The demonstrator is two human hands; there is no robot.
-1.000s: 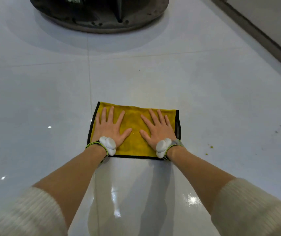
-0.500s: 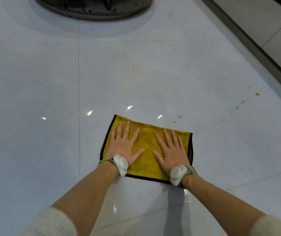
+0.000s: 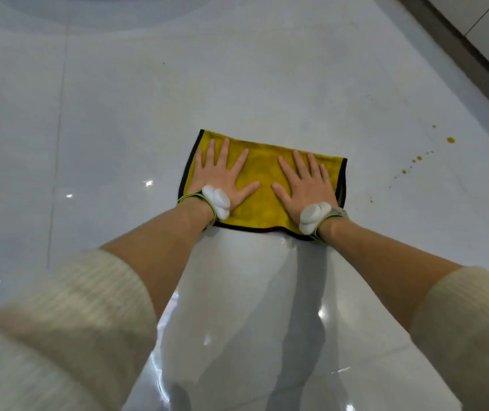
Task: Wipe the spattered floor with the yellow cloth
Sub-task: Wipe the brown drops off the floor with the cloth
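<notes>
Lying flat under left hand [image 3: 222, 180] and right hand [image 3: 307, 183]: yellow cloth [image 3: 262, 173].

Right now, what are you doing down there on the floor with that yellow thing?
A person is cleaning the white tiled floor. Both hands, the left hand and the right hand, press flat with spread fingers on a yellow cloth that lies spread on the tiles. A trail of small brownish spatters sits on the floor to the right of the cloth, apart from it, so that patch is not wiped yet.
</notes>
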